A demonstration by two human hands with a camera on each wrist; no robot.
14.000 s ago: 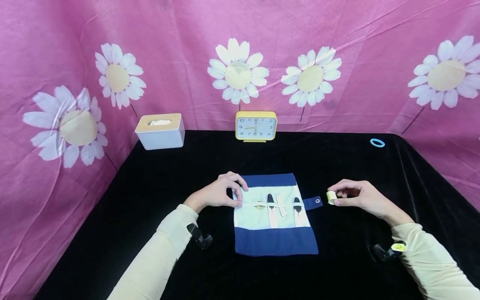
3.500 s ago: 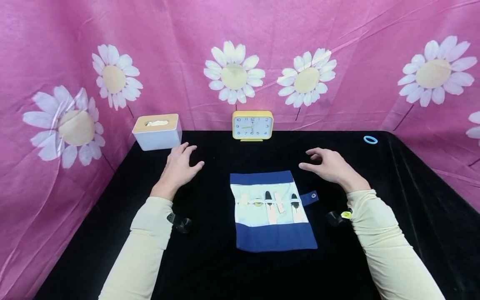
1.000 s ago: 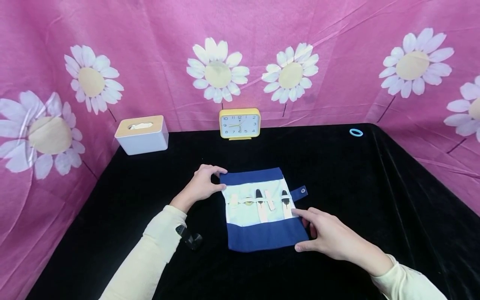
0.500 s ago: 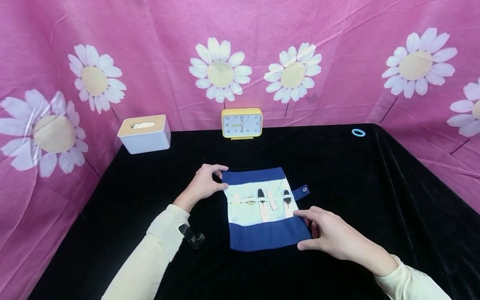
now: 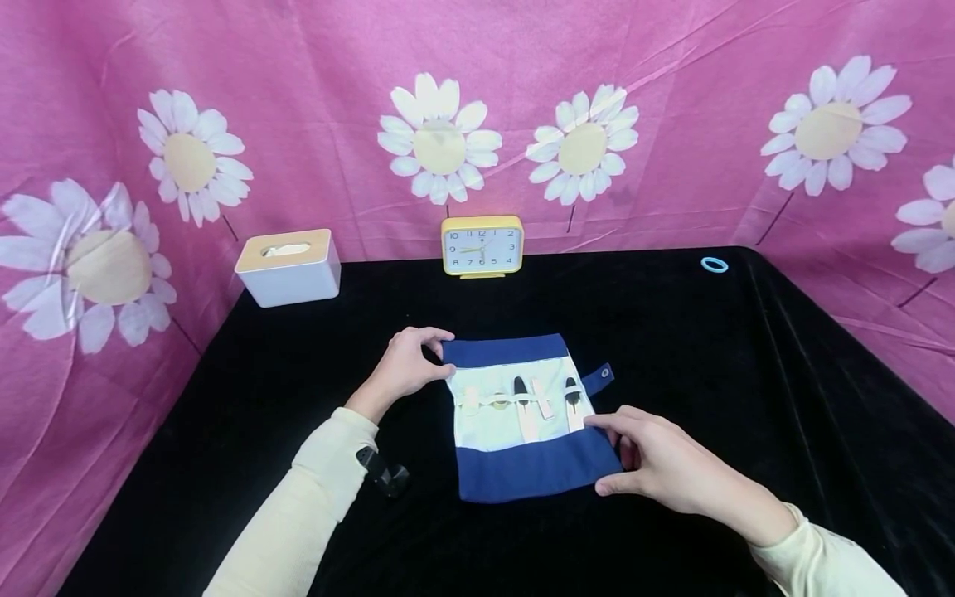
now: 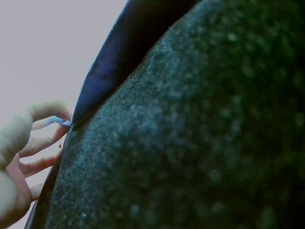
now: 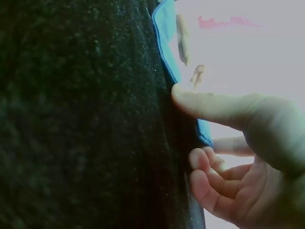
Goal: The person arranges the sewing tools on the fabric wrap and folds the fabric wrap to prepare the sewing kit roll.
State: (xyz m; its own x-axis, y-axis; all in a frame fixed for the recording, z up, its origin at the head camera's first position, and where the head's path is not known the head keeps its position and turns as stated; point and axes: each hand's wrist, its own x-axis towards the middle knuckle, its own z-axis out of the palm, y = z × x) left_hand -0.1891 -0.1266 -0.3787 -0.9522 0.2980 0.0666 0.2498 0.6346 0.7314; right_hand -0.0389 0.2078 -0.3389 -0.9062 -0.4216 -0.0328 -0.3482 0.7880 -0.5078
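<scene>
A blue-bordered fabric tool roll lies unfolded before me, its pale inside facing up. An elastic band across it holds several small items, among them two black-ended tools, one of them a tool with a pale blade. The leftmost is a small pale-yellow piece. My left hand pinches the roll's far left corner; the left wrist view shows the cloth edge between its fingers. My right hand grips the right edge near the near corner, thumb low and index finger higher. A snap strap sticks out right.
Black cloth covers the table. At the back stand a tissue box on the left and a yellow alarm clock in the middle. A light-blue ring lies far right. Behind hangs a pink flowered curtain.
Earlier my right hand held the yellow piece, which then appeared under the band. Both hands were then off the roll; now they hold its edges. Over the last half second the strap tilts up slightly.
</scene>
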